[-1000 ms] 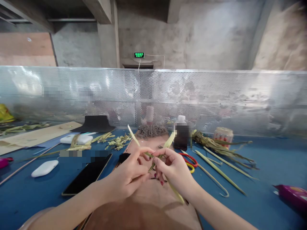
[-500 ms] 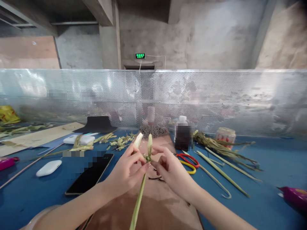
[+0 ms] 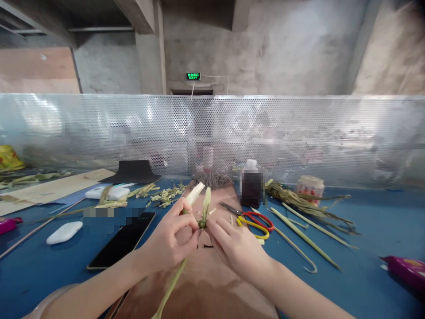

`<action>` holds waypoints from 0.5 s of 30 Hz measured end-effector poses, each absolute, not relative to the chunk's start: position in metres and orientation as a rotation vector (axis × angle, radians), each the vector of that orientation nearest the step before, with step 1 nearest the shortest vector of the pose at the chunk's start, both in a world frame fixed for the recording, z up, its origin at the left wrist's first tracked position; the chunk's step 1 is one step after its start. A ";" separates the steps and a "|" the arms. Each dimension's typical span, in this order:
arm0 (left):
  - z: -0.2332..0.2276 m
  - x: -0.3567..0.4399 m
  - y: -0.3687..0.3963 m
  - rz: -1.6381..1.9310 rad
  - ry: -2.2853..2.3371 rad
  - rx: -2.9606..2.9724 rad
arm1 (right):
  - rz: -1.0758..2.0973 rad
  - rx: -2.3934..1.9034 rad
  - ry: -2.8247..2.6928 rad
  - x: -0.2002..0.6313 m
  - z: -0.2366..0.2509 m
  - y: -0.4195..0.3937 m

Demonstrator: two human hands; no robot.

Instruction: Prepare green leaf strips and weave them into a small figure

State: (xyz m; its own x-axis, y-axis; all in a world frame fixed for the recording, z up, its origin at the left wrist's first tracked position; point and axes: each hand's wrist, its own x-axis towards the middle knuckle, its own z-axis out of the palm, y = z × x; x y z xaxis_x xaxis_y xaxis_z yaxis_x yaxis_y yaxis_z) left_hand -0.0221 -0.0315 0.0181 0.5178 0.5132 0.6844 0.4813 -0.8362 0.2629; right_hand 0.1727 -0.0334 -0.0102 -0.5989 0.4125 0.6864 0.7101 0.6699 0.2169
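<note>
Above a brown board, my left hand (image 3: 179,228) is closed, its thumb and fingers pinching a knotted strip of pale green plant leaf (image 3: 206,201). A small dark green knot (image 3: 202,224) sits between the fingertips of both hands. From below the left hand, a long leaf tail (image 3: 171,288) hangs toward me, and a pale broad end (image 3: 195,192) sticks up above its fingers. My right hand (image 3: 229,241) is closed too, fingertips pressed against the right side of the knot. Its thumb is hidden behind the fingers.
Scissors (image 3: 255,223) with red and yellow handles lie right of my hands, beside a dark bottle (image 3: 251,188) and long leaf strips (image 3: 302,235). At left are a black phone (image 3: 124,243) and a white case (image 3: 64,232). A perforated metal screen (image 3: 133,115) stands behind.
My right hand has turned, its fingers now folded over toward the knot. The hanging leaf tail has swung left, and the scissors' blades have come into view.
</note>
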 end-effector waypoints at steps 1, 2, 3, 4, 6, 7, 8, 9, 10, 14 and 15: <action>0.018 -0.023 -0.031 1.243 0.877 2.705 | -0.684 -0.849 -2.274 0.173 -0.010 -0.034; 0.018 -0.023 -0.031 1.242 0.868 2.708 | -0.707 -0.838 -2.274 0.174 -0.010 -0.034; 0.019 -0.024 -0.031 1.238 0.860 2.710 | -0.716 -0.830 -2.276 0.174 -0.010 -0.034; 0.019 -0.024 -0.031 1.231 0.855 2.711 | -0.713 -0.823 -2.278 0.174 -0.010 -0.034; 0.020 -0.024 -0.032 1.223 0.844 2.713 | -0.693 -0.813 -2.271 0.173 -0.010 -0.035; 0.021 -0.024 -0.032 1.225 0.840 2.712 | -0.686 -0.809 -2.264 0.173 -0.010 -0.035; 0.022 -0.024 -0.032 1.230 0.832 2.712 | -0.682 -0.805 -2.255 0.173 -0.011 -0.035; 0.022 -0.024 -0.032 1.231 0.823 2.713 | -0.681 -0.801 -2.245 0.173 -0.011 -0.034; 0.023 -0.024 -0.032 1.230 0.816 2.715 | -0.677 -0.798 -2.236 0.172 -0.012 -0.034; 0.024 -0.024 -0.032 1.222 0.816 2.724 | -0.623 -0.788 -2.214 0.172 -0.012 -0.034; 0.024 -0.024 -0.032 1.224 0.818 2.726 | -0.605 -0.787 -2.211 0.171 -0.012 -0.035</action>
